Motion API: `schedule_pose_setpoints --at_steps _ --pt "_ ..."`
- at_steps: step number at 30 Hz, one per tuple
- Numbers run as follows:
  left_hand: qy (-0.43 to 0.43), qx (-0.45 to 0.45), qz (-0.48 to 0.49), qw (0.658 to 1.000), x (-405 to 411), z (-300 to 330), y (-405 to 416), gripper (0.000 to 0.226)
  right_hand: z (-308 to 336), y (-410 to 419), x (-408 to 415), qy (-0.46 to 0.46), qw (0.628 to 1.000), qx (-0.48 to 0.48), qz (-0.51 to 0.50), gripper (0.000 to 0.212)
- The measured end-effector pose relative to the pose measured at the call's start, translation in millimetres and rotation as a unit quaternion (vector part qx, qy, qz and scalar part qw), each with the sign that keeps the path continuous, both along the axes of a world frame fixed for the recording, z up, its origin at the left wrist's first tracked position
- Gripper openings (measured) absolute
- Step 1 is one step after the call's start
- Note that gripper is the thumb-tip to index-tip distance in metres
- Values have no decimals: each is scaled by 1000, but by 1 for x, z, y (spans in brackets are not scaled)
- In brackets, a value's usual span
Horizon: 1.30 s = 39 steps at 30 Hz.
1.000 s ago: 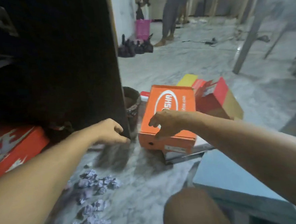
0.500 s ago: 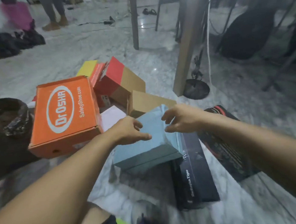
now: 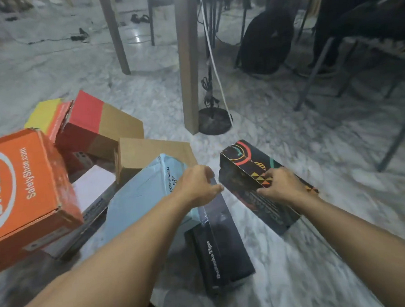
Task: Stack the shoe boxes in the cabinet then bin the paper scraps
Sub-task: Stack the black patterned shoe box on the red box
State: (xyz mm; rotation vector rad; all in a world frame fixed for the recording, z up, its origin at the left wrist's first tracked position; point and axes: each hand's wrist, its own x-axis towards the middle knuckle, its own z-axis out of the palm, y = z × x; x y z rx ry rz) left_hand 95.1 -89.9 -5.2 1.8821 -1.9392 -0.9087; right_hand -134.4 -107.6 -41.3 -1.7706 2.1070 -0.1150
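Right hand [image 3: 280, 187] lies on the near top edge of the black patterned box [image 3: 250, 174], fingers curled over the lid; contact looks like a grip beginning, though whether it is fully clamped I cannot tell. Left hand [image 3: 197, 185] is loosely closed with fingers together, holding nothing, hovering over the seam between the light blue box [image 3: 142, 195] and the black Onitsuka Tiger box [image 3: 220, 254]. The patterned box sits on the marble floor [image 3: 315, 146], apart from the pile, tilted with its far end raised. Orange safety-shoe box [image 3: 25, 188] and red-and-brown box [image 3: 95, 126] lie farther left. Cabinet and paper scraps are out of view. Judgement: box-stacking step in hand, scraps not yet begun. Next move likely needs the left hand on the patterned box's opposite side, a two-handed lift, then a turn toward the cabinet.
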Motion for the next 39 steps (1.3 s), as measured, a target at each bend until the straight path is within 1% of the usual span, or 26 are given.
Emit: schedule_pose_setpoints --at_steps 4,6,7,10,12,13,14,15,16,17,19,20,22,23,24,25,26,28,30,32,35,37,39 --pt "13 22 -16 1000 -30 -12 -26 39 -22 4 -28 25 994 26 -102 84" --pt "36 30 -11 999 -44 -14 -38 39 -32 8 -35 18 988 40 -149 97" --pt "51 32 -5 998 -49 -15 -44 39 -36 11 -38 6 985 45 -165 98" --pt "85 43 1 995 -66 -19 -63 41 -50 16 -46 -38 977 47 -207 85" --pt "110 56 7 992 -74 -23 -73 47 -60 21 -48 -62 973 29 -222 80" --pt "121 58 11 991 -76 -24 -78 46 -64 23 -48 -67 973 15 -221 79" --pt "128 63 21 990 -78 -28 -84 37 -66 25 -47 -68 974 4 -216 78" --pt "129 59 31 989 -79 -32 -89 22 -69 26 -45 -64 975 -5 -211 78" --pt "135 64 39 988 -80 -37 -95 20 -72 28 -43 -58 976 -10 -209 79" --pt "147 72 48 985 -81 -41 -101 30 -74 29 -42 -54 976 -14 -208 80" --pt "155 96 58 982 -80 -49 -112 36 -79 31 -42 -52 976 -21 -211 83" --pt "153 115 58 980 -78 -52 -116 35 -80 32 -42 -53 975 -26 -212 83" --pt "149 129 59 979 -73 -56 -122 17 -82 33 -41 -58 974 -31 -219 83" --pt "154 130 57 978 -69 -61 -125 26 -81 34 -40 -62 971 -34 -227 84" --pt "167 134 58 975 -66 -67 -128 42 -81 34 -40 -69 968 -39 -238 83" --pt "183 131 63 972 -63 -71 -131 50 -79 34 -39 -77 964 -50 -249 83" --pt "199 121 72 970 -61 -72 -133 53 -77 32 -39 -87 960 -71 -258 82" --pt "236 108 99 961 -55 -73 -137 56 -71 28 -44 -118 943 -125 -285 83" --pt "275 104 120 948 -48 -73 -140 57 -64 21 -50 -164 915 -171 -325 88" --pt "289 119 123 942 -42 -76 -143 68 -61 15 -56 -217 884 -204 -360 89" --pt "300 134 93 940 -41 -73 -142 79 -60 9 -60 -274 838 -261 -394 77" --pt "304 123 66 942 -44 -68 -140 85 -56 6 -64 -291 805 -312 -412 68" --pt "316 93 64 942 -45 -62 -140 88 -47 0 -68 -307 781 -356 -411 60"
